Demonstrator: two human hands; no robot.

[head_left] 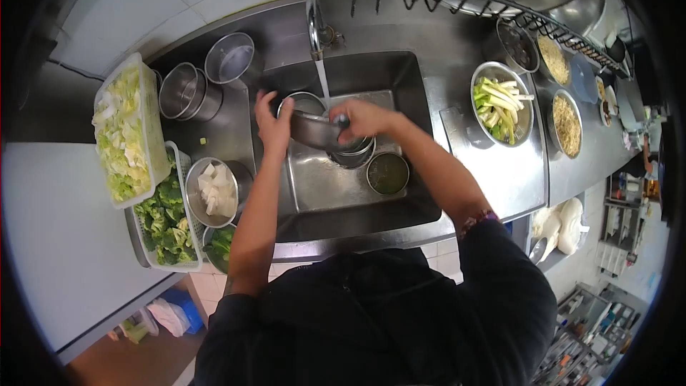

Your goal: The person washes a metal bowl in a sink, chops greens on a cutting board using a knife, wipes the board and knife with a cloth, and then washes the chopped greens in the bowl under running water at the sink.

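Over the sink, a round stainless steel pot (314,133) is held tilted on its side. My left hand (273,123) grips the pot's left edge, thumb and fingers around it. My right hand (364,120) is closed at the pot's right side; a small greyish thing shows at its fingers, too unclear to name. Water (323,80) runs from the tap (313,25) just behind the pot. Beneath the hands, other metal pots stand partly hidden in the sink (314,196). A round container of greenish liquid (388,174) sits to their right.
On the left are a basket of chopped cabbage (123,132), a basket of broccoli (166,218), a bowl of white pieces (216,189) and metal pots (230,57). A bowl of cut green-and-white stalks (502,104) stands right. A black rack (493,6) overhangs the back counter.
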